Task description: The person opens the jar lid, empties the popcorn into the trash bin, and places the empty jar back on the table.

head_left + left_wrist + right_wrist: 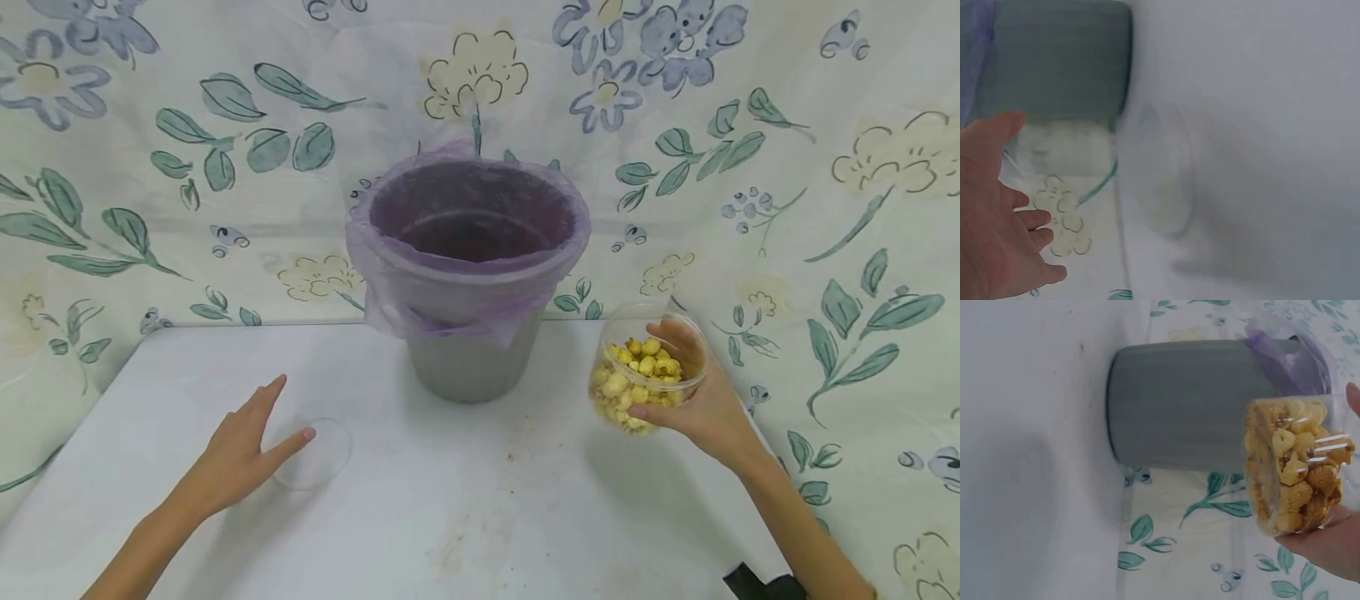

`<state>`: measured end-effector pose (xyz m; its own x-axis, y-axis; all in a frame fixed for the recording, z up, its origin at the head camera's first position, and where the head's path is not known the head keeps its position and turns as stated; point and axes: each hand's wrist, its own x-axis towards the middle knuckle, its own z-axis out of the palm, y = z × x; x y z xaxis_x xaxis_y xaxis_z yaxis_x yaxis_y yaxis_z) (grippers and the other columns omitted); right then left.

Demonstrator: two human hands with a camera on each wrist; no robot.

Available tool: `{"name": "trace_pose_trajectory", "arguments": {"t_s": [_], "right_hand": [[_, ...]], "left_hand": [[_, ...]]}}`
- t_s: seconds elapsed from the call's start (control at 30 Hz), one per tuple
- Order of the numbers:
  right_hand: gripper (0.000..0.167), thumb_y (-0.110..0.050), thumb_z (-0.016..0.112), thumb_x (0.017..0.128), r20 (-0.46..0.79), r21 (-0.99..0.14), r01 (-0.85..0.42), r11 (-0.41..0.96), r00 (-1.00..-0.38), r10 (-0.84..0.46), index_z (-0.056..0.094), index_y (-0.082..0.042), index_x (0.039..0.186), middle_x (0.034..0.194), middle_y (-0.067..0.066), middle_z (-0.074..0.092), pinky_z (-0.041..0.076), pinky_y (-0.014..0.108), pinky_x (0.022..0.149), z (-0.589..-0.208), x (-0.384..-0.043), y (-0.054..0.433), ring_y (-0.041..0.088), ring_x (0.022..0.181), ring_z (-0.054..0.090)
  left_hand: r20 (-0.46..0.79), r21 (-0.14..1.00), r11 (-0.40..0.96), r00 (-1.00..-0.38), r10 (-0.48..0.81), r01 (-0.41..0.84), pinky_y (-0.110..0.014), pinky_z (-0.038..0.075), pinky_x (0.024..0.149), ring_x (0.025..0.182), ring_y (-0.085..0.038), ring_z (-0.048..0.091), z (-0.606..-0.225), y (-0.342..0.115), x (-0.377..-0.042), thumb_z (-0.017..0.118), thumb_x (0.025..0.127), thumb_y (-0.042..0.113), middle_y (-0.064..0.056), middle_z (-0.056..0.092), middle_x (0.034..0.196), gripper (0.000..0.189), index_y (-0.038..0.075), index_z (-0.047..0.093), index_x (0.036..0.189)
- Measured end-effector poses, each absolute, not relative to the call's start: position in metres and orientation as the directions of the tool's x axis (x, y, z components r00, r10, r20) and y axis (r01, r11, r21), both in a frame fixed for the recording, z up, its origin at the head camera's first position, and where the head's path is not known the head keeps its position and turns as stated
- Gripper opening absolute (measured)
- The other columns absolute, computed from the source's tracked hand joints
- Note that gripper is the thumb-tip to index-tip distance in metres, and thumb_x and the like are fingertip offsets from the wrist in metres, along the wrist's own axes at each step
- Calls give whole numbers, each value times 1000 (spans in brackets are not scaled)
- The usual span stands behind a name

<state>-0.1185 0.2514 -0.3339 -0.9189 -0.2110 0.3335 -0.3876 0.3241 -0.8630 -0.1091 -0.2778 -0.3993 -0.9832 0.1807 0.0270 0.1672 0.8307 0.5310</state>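
My right hand point(708, 408) grips a clear plastic jar point(609, 354) from its right side, thumb in front and fingers behind. Yellow popcorn point(637, 371) fills the lower part of the jar, whose top has no cover. The jar is held above the table, tilted a little; in the right wrist view its popcorn point(1297, 481) shows through the wall. My left hand point(232, 454) hovers with fingers spread and holds nothing. Close by its thumb, a clear round lid point(333, 471) lies flat on the table, blurred in the left wrist view.
A grey bin point(476, 362) stands at the table's back middle, its rim wrapped in a purple bag point(442, 271). Crumbs point(512, 457) and smears mark the white table point(390, 533). Flowered cloth point(315, 225) hangs behind. Something black point(753, 583) shows by the right forearm.
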Motion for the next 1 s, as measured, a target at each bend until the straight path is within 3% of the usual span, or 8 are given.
{"name": "trace_pose_trajectory", "arguments": {"t_s": [0.2, 0.43, 0.8, 1.0], "right_hand": [[99, 14, 82, 71, 345, -855, -399, 330, -914, -213, 34, -19, 151, 147, 2, 40, 39, 15, 99, -326, -122, 256, 29, 138, 34], [99, 14, 82, 71, 357, -833, -416, 366, -908, -220, 34, -21, 150, 145, -2, 41, 41, 14, 97, -315, -124, 261, 22, 136, 37], [100, 7, 85, 72, 340, -793, -394, 465, -919, -198, 30, -17, 152, 151, 14, 37, 40, 10, 95, -297, -139, 261, 39, 140, 33], [99, 9, 83, 74, 361, -780, -412, 472, -911, -199, 28, -15, 152, 149, 14, 37, 43, 11, 92, -286, -150, 261, 41, 139, 34]], "left_hand": [[152, 539, 797, -962, 227, 273, -69, 4, 111, 140, -58, 16, -363, -269, -117, 58, 101, 34, -39, 20, 154, 82, -7, 12, 155], [264, 539, 765, -933, 243, 351, -68, 11, 112, 143, -53, 15, -321, -256, -127, 55, 104, 30, -32, 17, 159, 76, -2, 12, 158], [325, 523, 739, -901, 287, 424, -60, 5, 116, 148, -45, 8, -274, -236, -149, 48, 106, 30, -26, 15, 162, 70, 1, 13, 159], [307, 553, 712, -900, 309, 433, -59, 5, 117, 149, -41, 6, -256, -230, -160, 45, 107, 31, -23, 11, 163, 69, 2, 10, 159]]}}
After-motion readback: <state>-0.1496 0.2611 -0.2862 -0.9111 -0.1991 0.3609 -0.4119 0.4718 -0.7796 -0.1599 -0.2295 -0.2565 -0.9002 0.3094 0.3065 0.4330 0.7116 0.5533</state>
